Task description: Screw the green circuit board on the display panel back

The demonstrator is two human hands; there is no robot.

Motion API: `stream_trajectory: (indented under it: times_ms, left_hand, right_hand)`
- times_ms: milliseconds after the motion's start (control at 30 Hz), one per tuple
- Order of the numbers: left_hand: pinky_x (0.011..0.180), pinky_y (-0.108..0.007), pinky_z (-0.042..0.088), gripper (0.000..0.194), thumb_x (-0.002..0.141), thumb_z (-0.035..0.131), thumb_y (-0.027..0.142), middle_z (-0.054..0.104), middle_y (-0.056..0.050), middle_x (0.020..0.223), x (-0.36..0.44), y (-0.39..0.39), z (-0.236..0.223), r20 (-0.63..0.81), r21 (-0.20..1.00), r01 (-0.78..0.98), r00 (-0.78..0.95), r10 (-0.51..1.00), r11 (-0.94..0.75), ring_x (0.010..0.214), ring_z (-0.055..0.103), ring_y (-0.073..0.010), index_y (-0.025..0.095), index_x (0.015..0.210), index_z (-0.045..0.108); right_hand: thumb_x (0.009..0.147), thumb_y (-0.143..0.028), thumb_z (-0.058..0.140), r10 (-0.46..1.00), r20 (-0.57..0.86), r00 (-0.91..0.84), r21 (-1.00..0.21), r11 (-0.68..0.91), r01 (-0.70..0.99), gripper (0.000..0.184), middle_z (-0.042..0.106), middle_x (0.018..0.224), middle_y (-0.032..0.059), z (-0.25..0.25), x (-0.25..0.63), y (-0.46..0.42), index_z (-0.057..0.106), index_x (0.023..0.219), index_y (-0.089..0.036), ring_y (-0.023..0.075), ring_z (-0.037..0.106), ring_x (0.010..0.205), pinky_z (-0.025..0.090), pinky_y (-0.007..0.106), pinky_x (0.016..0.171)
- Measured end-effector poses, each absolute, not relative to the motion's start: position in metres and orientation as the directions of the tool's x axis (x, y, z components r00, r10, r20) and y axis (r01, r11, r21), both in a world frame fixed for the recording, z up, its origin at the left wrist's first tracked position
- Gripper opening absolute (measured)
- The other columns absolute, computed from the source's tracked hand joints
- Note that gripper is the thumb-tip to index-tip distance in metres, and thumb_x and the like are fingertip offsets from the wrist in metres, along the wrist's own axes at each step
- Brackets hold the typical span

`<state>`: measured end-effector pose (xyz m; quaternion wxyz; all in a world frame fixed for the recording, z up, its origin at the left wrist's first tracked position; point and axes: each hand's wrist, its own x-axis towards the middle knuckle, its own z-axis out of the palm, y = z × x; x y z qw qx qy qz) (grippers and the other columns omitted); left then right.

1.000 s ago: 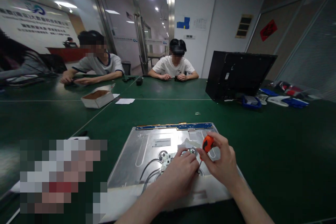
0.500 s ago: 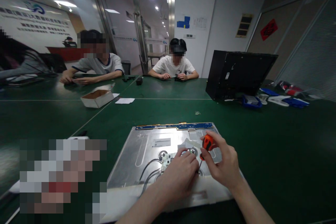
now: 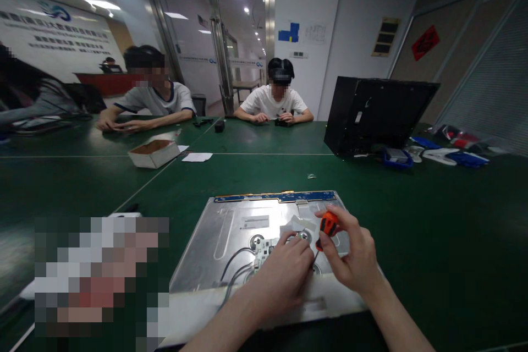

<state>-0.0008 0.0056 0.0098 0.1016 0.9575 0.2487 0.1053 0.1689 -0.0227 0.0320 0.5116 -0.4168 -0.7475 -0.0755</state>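
A bare metal display panel (image 3: 231, 231) lies on the table in front of me, with a narrow blue circuit board (image 3: 276, 197) along its far edge. My right hand (image 3: 355, 253) pinches an orange and black screwdriver (image 3: 329, 224) between thumb and fingers. Its thin shaft slants down to the panel beside my left hand (image 3: 289, 267). That hand rests low over a small white circuit board (image 3: 264, 250), its fingers curled and close together; its thumb and whatever its fingertips grip are hidden. Grey cables (image 3: 233, 275) run from the white board toward me.
A black monitor housing (image 3: 379, 115) stands at the back right, near a blue tray (image 3: 396, 157) and gloves (image 3: 470, 159). An open box (image 3: 153, 153) and paper (image 3: 197, 157) lie left of centre. Co-workers sit across the green table (image 3: 445, 231). A blurred-out patch covers the lower left.
The screwdriver handle has turned a little in my right hand, and my right fingers have shifted slightly around it. My left hand keeps its place on the panel.
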Motion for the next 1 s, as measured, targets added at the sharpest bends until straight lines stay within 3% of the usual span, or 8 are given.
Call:
stream_trajectory:
  times_ms: [333,633,1000]
  left_hand:
    - [0.106,-0.047,0.026,0.017,0.083,0.054,0.016,0.063,-0.009,0.105,0.0006,0.006,0.0126,0.158,0.28,0.464,0.841,0.517,-0.84,0.104,0.056,-0.0271,0.018,0.1,0.056]
    - [0.106,-0.045,0.027,0.021,0.077,0.057,0.015,0.063,-0.008,0.103,-0.0014,0.0044,0.0198,0.158,0.295,0.452,0.846,0.509,-0.842,0.101,0.057,-0.0264,0.018,0.098,0.058]
    - [0.105,-0.047,0.027,0.022,0.083,0.053,0.015,0.063,-0.009,0.106,-0.0002,0.0056,0.0156,0.155,0.296,0.446,0.85,0.503,-0.845,0.104,0.057,-0.0269,0.018,0.105,0.058]
  right_hand:
    - [0.09,-0.027,0.052,0.499,0.854,-0.149,-0.222,0.608,0.762,0.037,0.066,0.083,0.0033,0.0335,0.1693,-0.0219,0.044,0.125,-0.02,0.0166,0.063,0.061,0.052,0.029,0.052]
    - [0.09,-0.027,0.053,0.499,0.852,-0.159,-0.212,0.606,0.767,0.035,0.064,0.081,0.0025,0.0344,0.1686,-0.0229,0.043,0.123,-0.02,0.0153,0.061,0.059,0.05,0.028,0.051]
    - [0.089,-0.029,0.054,0.49,0.858,-0.154,-0.203,0.598,0.775,0.037,0.064,0.081,0.0014,0.0327,0.1692,-0.0239,0.042,0.124,-0.023,0.0153,0.061,0.058,0.049,0.028,0.051]
